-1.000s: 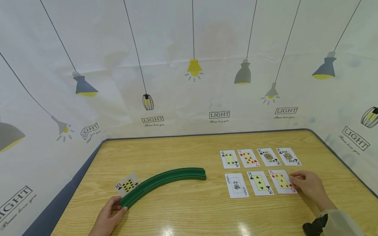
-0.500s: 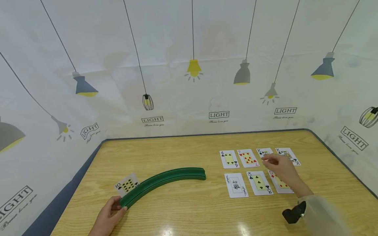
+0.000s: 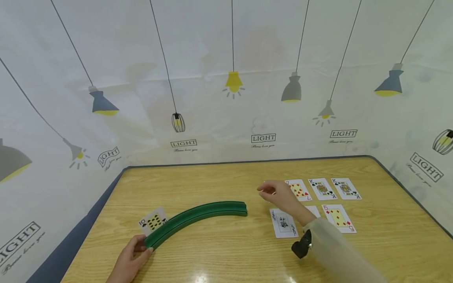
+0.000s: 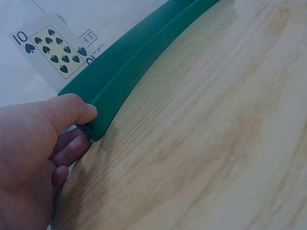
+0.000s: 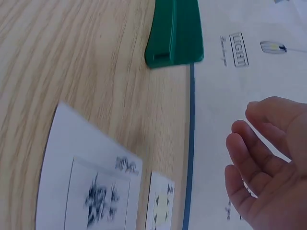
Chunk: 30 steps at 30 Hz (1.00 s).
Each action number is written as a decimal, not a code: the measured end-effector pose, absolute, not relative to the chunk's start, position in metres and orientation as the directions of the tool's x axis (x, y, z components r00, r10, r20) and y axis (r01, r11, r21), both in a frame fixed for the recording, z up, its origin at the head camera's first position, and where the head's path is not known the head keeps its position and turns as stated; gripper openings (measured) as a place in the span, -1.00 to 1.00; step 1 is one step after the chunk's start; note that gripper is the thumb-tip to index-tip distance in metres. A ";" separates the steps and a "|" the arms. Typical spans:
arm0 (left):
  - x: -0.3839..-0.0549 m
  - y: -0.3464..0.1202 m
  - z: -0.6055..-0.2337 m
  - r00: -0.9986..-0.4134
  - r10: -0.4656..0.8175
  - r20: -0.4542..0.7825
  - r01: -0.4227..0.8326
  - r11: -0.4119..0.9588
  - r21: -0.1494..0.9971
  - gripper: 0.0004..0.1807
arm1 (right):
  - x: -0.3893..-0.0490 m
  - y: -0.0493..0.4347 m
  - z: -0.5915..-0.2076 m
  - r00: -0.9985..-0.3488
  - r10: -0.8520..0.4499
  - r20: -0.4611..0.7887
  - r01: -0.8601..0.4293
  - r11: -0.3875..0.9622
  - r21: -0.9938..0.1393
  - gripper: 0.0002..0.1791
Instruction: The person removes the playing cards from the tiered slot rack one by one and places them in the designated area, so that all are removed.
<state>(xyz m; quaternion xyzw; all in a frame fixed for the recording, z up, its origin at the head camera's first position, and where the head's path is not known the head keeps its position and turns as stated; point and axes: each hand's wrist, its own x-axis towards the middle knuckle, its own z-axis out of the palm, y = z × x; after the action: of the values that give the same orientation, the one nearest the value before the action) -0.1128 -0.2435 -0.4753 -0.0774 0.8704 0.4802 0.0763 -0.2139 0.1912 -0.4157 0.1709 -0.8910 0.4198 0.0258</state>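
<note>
My left hand (image 3: pixel 128 257) pinches the near left end of a curved green card holder (image 3: pixel 203 211), thumb on its front face in the left wrist view. A ten of spades (image 3: pixel 154 221) stands slanted in the holder near that hand. My right hand (image 3: pixel 281 195) hovers over the left end of the back card row, its fingers loosely bent with nothing between them. It hides most of the four of clubs, whose face shows partly in the right wrist view as a narrow card (image 5: pixel 160 201). Beneath the right forearm lies the joker (image 3: pixel 279 230).
Right of the hand lie a seven of hearts (image 3: pixel 301 192) and two kings, the nearer king (image 3: pixel 321 189) beside the other king (image 3: pixel 346 189). A five of diamonds (image 3: pixel 339 218) ends the front row; the sleeve (image 3: pixel 336 245) mostly covers a three of clubs. A printed wall sheet surrounds the table (image 3: pixel 212 255).
My right hand has moved left from the five of diamonds, across the kings, to above the four of clubs. The left hand, holder and ten of spades have stayed put.
</note>
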 end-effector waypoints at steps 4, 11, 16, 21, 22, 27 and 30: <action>-0.112 -0.244 -0.476 -0.976 -0.062 -0.210 -0.211 0.523 0.826 -0.50 | -0.219 0.156 -0.415 -0.913 -0.365 0.180 -0.368 0.549 -0.751 -0.84; -0.111 -0.243 -0.476 -0.976 -0.065 -0.209 -0.212 0.516 0.830 -0.52 | -0.225 0.102 -0.419 -0.867 -0.475 0.151 -0.409 0.505 -0.760 -0.79; -0.112 -0.243 -0.476 -0.978 -0.063 -0.199 -0.202 0.521 0.829 -0.53 | -0.224 0.070 -0.418 -0.837 -0.538 0.098 -0.413 0.503 -0.759 -0.76; -0.111 -0.242 -0.475 -0.980 -0.064 -0.188 -0.194 0.523 0.830 -0.55 | -0.222 0.040 -0.416 -0.794 -0.606 0.053 -0.428 0.495 -0.756 -0.74; -0.111 -0.242 -0.475 -0.981 -0.066 -0.184 -0.191 0.525 0.830 -0.56 | -0.222 0.035 -0.416 -0.789 -0.612 0.050 -0.431 0.493 -0.756 -0.74; -0.111 -0.241 -0.474 -0.982 -0.075 -0.175 -0.188 0.529 0.828 -0.58 | -0.221 0.008 -0.416 -0.773 -0.634 0.025 -0.420 0.482 -0.769 -0.76; -0.111 -0.242 -0.474 -0.980 -0.081 -0.181 -0.196 0.527 0.827 -0.59 | -0.219 -0.005 -0.415 -0.755 -0.656 0.014 -0.427 0.475 -0.770 -0.77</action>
<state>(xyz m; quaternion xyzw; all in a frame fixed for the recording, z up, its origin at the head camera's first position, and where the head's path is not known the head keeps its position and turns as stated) -0.1109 -0.2418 -0.4745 -0.0794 0.8716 0.4800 0.0598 -0.2187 -0.0055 -0.4145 0.3199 -0.8467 0.4005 -0.1428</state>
